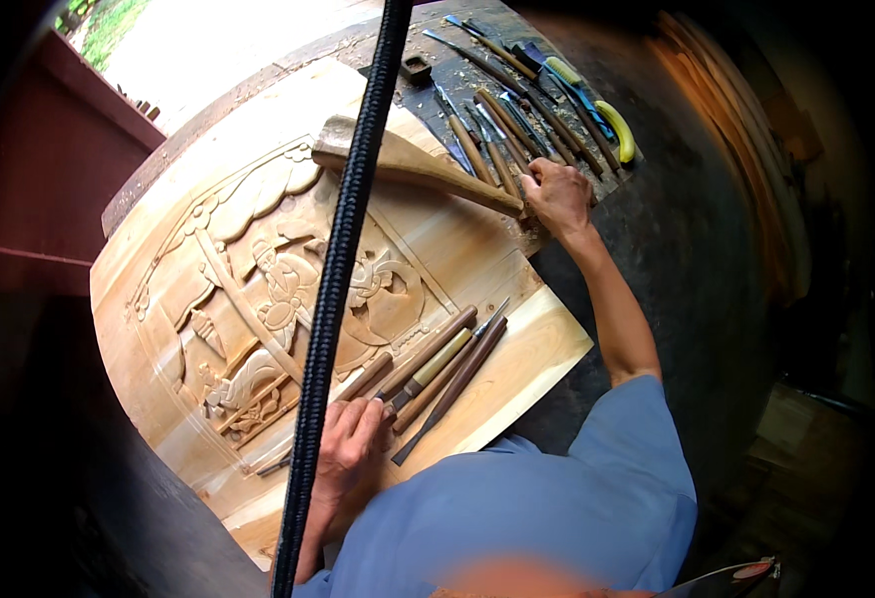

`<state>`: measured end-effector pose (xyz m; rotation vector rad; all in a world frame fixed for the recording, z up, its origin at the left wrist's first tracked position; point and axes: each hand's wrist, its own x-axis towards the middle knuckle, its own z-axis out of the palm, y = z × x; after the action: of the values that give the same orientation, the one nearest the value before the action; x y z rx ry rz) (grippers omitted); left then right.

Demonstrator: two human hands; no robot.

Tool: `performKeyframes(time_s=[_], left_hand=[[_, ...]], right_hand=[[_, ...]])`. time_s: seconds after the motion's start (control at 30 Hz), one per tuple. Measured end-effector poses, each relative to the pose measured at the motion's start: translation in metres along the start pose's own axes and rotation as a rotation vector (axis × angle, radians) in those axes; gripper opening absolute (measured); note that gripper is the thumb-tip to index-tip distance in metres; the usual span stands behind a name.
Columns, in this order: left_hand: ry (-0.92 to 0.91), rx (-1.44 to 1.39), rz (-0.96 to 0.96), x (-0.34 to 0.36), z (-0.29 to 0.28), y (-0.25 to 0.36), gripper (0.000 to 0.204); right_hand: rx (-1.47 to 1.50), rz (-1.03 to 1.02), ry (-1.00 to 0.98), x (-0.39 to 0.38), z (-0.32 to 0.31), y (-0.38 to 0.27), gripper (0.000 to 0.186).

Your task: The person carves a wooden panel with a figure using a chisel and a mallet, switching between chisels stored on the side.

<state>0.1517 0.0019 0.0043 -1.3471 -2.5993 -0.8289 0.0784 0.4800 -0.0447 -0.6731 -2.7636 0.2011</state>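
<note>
A pale wooden panel [517, 399] carved in relief with figures, drapery and borders lies on the workbench. My left hand [348, 444], fingers curled, rests at its near edge beside several carving chisels [454, 384]. The fingertips meet the blade end of an olive-handled chisel [440, 361]; what lies inside the grip is hidden. My right hand [560, 194] reaches to the far right, closed, among the handles of a row of chisels [507, 125]. Whatever it grips is hidden. Close to its fingers ends the handle of a wooden mallet [418, 164], which lies across the panel.
A yellow-handled tool [615, 132] and a brush [562, 71] lie by the far chisels, with a small dark box [416, 69]. Wood chips are scattered there. A black braided cable [343, 249] crosses the view. A dark red panel [59, 149] stands at left.
</note>
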Motion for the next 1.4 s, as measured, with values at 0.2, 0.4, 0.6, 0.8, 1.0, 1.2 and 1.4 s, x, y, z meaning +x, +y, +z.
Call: performKeyframes(time_s=[0.2,0.4,0.6,0.8,1.0,1.2,1.4], left_hand=[[0.002,-0.009,0.021,-0.004,0.001,0.012,0.016],[-0.002,-0.013,0.018,-0.002,0.007,0.022,0.014],[-0.014,0.015,-0.004,-0.001,0.008,0.020,0.014],[-0.032,0.029,0.036,0.004,0.013,0.019,0.014],[-0.043,0.046,0.051,0.010,0.010,0.023,0.015],[-0.052,0.030,0.041,0.013,0.012,0.028,0.016],[-0.061,0.016,0.045,0.014,0.012,0.030,0.018]], right_hand=[[-0.125,-0.064,0.050,0.005,0.017,-0.001,0.026],[-0.184,-0.113,0.073,0.015,0.021,-0.004,0.023],[0.084,-0.235,0.154,0.021,0.014,-0.016,0.026],[0.107,-0.681,0.206,0.039,0.028,-0.022,0.049],[0.032,-0.765,0.152,0.067,0.072,-0.029,0.061],[0.020,-0.733,0.076,0.074,0.084,-0.035,0.055],[-0.007,-0.726,0.050,0.072,0.088,-0.032,0.059]])
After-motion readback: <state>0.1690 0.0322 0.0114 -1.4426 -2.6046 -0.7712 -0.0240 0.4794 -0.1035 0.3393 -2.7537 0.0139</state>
